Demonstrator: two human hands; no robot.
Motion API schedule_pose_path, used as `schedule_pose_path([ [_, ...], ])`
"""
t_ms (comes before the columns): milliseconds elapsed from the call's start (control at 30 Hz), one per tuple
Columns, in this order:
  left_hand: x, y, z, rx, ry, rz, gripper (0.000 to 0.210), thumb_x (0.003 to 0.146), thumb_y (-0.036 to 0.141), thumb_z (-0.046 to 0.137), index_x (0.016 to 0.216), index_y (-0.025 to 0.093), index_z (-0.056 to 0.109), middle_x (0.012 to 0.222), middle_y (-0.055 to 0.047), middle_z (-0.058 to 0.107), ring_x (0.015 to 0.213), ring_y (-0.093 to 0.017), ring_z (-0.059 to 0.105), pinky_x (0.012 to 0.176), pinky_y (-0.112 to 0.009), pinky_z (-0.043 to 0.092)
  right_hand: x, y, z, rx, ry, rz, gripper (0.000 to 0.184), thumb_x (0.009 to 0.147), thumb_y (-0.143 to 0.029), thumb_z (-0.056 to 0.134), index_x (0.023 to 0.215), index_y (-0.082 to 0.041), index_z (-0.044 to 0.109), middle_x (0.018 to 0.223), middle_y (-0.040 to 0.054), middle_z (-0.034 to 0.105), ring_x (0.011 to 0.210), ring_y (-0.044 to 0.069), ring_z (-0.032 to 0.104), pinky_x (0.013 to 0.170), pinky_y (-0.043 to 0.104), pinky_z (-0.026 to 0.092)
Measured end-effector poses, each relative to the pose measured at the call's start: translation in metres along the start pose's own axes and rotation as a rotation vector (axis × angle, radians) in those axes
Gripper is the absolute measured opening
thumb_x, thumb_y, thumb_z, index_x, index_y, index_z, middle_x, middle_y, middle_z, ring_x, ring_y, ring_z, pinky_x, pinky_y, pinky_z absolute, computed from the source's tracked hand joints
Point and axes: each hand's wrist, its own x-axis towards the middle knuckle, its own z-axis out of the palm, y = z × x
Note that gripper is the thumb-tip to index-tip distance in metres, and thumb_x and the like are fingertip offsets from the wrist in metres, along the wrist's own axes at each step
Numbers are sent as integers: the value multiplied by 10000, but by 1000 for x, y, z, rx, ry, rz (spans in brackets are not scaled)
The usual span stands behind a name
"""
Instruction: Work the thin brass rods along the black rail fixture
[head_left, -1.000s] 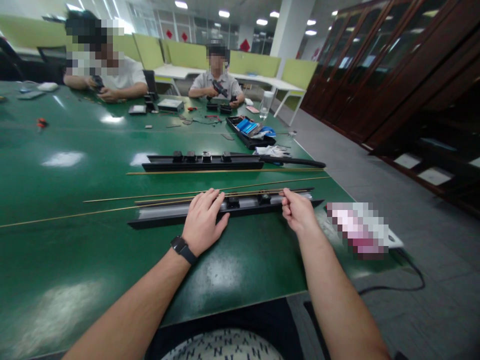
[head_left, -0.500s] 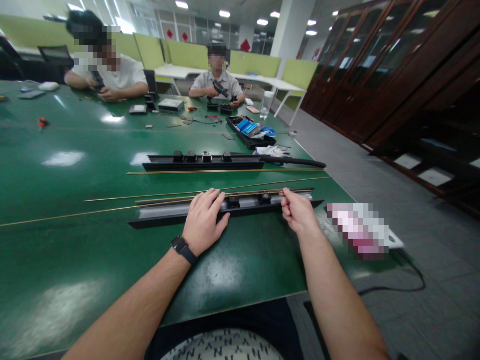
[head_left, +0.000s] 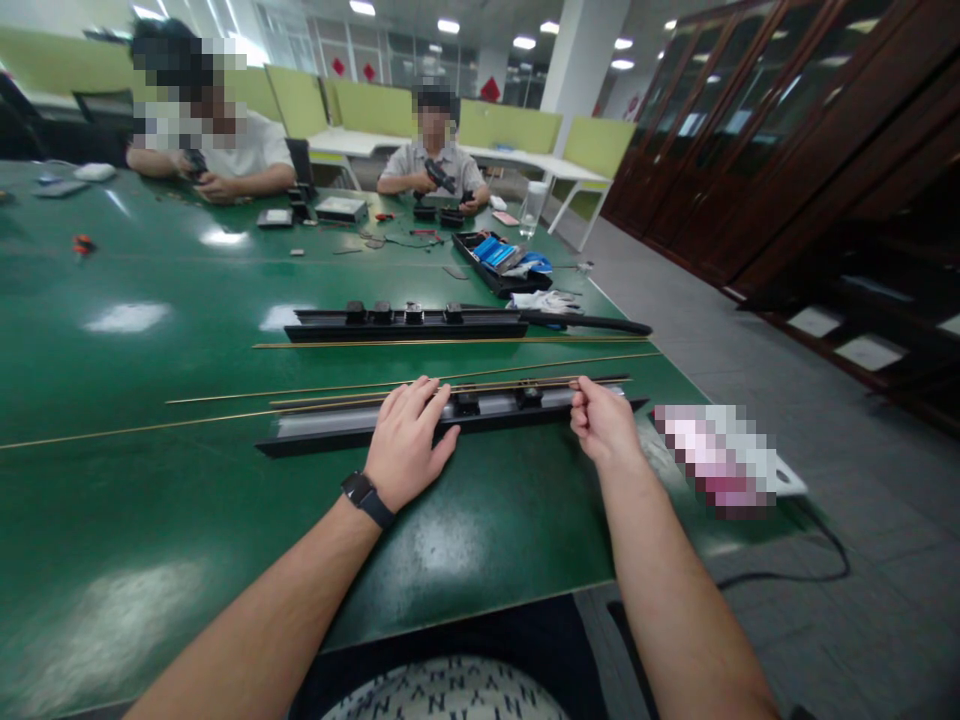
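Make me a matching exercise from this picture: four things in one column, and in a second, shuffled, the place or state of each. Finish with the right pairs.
Column one
1. Left hand
2. Right hand
3. Black watch
4. White gloves

Column two
A. Lying beside the black tray
B. Fingertips closed on a thin gold rod
C. Strapped around a wrist
D. Spread over the near rail

Right pairs: 1-D, 2-B, 3-C, 4-A
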Motion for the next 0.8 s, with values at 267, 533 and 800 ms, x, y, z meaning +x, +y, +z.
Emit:
schedule_pose_path([
  [267, 0, 1, 0, -2, -9, -10, 504, 938, 338, 549, 1419, 191, 513, 1433, -141, 575, 1398, -303, 472, 1181, -514, 336, -4, 3, 2, -53, -98, 19, 235, 908, -363, 707, 815, -171, 608, 507, -54, 532, 270, 41, 345, 231, 136, 198],
  [533, 0, 0, 0, 10, 5, 4, 499, 944, 344, 546, 1418, 192, 510, 1425, -140, 582, 1387, -306, 485, 1177, -517, 338, 2, 4, -3, 3, -5, -19, 188, 931, -270, 660, 788, -156, 618, 516, -54, 525, 289, 40, 366, 228, 136, 212],
  [800, 0, 0, 1, 18, 11, 6, 493, 946, 350, 550, 1404, 171, 521, 1425, -137, 582, 1384, -302, 485, 1181, -494, 340, 0, 3, -1, -35, -20, 17, 213, 947, -323, 656, 817, -159, 614, 504, -53, 532, 274, 41, 351, 225, 136, 197],
])
